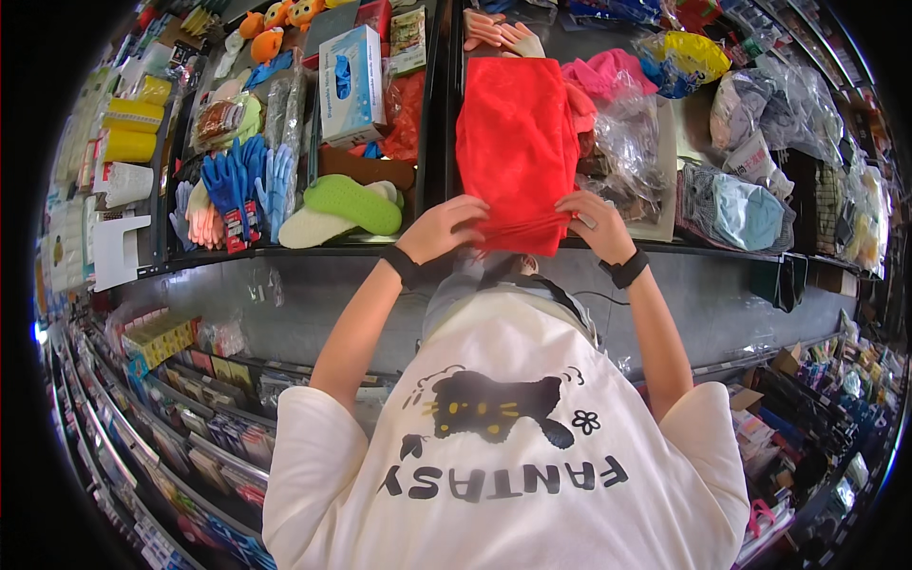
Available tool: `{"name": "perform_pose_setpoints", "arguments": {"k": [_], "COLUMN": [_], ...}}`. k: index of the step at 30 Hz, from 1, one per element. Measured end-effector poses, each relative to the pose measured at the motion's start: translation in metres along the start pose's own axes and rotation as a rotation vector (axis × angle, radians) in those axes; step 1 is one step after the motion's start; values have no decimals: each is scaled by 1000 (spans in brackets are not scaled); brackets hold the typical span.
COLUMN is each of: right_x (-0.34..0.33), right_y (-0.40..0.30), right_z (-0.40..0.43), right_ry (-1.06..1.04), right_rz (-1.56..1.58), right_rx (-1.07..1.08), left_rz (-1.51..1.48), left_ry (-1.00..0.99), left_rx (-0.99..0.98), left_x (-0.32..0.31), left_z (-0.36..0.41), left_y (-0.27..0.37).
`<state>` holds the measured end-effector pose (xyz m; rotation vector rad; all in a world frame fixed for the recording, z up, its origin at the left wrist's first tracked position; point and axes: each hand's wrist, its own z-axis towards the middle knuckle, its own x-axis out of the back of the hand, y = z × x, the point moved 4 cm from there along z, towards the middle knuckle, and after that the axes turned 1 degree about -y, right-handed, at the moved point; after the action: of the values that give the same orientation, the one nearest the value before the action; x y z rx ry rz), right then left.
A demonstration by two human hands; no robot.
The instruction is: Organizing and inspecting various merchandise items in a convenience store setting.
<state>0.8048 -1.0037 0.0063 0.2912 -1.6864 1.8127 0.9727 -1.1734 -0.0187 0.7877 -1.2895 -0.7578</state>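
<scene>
A folded bright red cloth (516, 142) lies over the front part of the display shelf, its layered near end at the shelf's edge. My left hand (452, 224) is at the cloth's near left corner, fingers bent and apart. At the near right corner my right hand (591, 217) touches the cloth's edge with its fingertips; whether it pinches the fabric is unclear. Behind the cloth lie pale pink rubber gloves (524, 39). Against its right side are a pink cloth (613, 71) and crumpled clear plastic packaging (627, 142).
Left of a dark divider (436, 107) stand a box of disposable gloves (350, 85), green insoles (356, 203) and blue work gloves (239, 174). Packed textiles (741, 206) lie at the right. The shelf's front edge (342, 249) runs before me; stocked shelves (214, 427) are behind.
</scene>
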Motion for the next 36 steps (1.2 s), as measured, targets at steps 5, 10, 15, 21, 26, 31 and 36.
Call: {"name": "perform_pose_setpoints", "arguments": {"k": [5, 10, 15, 21, 26, 31, 36], "right_x": [2, 14, 51, 78, 104, 138, 147], "right_y": [15, 6, -21, -33, -63, -153, -180], "right_z": [8, 24, 63, 104, 130, 128, 131], "right_ry": [74, 165, 300, 455, 504, 578, 407], "right_rz": [227, 200, 136, 114, 56, -286, -177], "right_rx": [-343, -230, -182, -104, 65, 332, -146], "left_rz": [-35, -9, 106, 154, 321, 524, 504], "left_ry": [57, 226, 471, 586, 748, 790, 517], "left_rx": [-12, -8, -144, -186, -319, -451, -413], "left_x": [6, 17, 58, 85, 125, 168, 173], "left_z": [6, 15, 52, 79, 98, 96, 114], "left_y": [10, 14, 40, 60, 78, 160, 163]}}
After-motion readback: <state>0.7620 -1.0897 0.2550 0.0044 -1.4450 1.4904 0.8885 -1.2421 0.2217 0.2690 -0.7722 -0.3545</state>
